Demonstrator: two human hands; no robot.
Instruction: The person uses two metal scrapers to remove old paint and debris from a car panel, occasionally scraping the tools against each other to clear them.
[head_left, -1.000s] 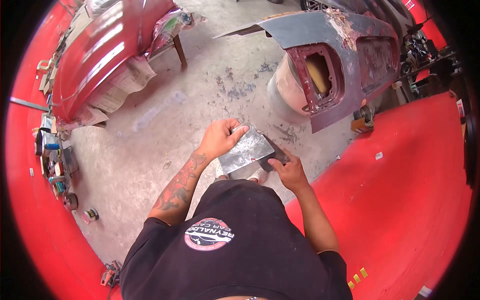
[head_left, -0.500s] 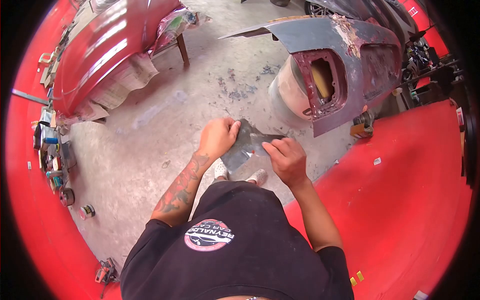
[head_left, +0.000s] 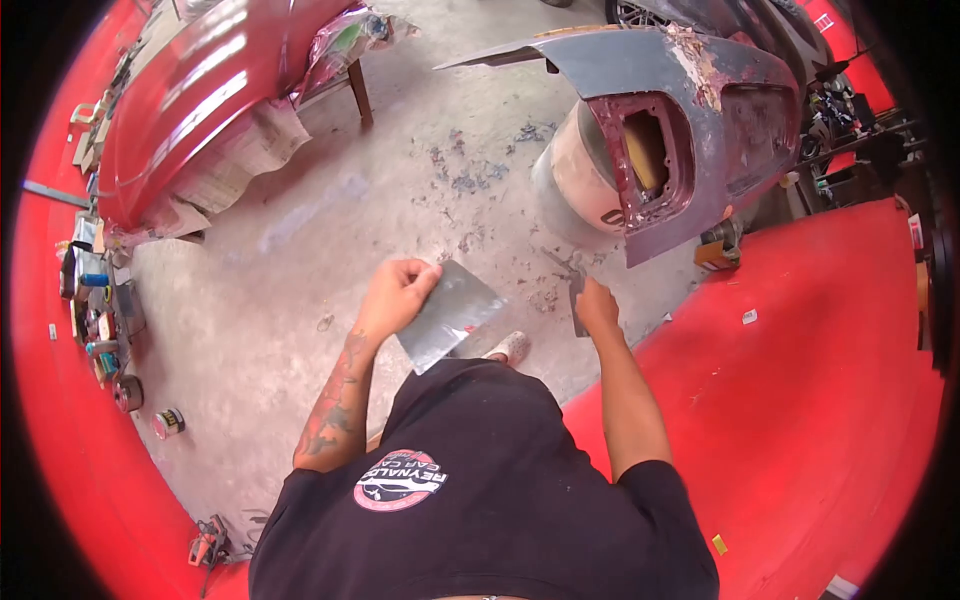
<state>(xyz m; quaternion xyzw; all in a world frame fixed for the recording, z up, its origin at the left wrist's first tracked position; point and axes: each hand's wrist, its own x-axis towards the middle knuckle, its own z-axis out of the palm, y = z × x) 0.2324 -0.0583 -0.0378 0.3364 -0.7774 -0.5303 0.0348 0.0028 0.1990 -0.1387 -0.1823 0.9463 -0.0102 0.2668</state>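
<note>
My left hand [head_left: 402, 292] pinches the upper left edge of a thin grey rectangular plate [head_left: 452, 312], which shows a small red mark near its right side. To the right, my right hand [head_left: 597, 305] is closed around a dark flat tool [head_left: 577, 303], partly hidden by the fingers and blurred. A gap of floor separates the plate from the tool. Ahead of my right hand, a grey car panel [head_left: 655, 75] with openings rests over a pale drum [head_left: 578, 175].
A glossy red car panel [head_left: 200, 110] with masking paper stands at the upper left. Dark scraps [head_left: 478, 175] lie on the concrete floor. Cans and bottles line the left wall, with a labelled can [head_left: 168, 423] nearby. An orange tool [head_left: 209, 543] lies lower left.
My hands have moved apart, and the dark tool has come away from the plate with my right hand. The plate has shifted left and lower with my left hand.
</note>
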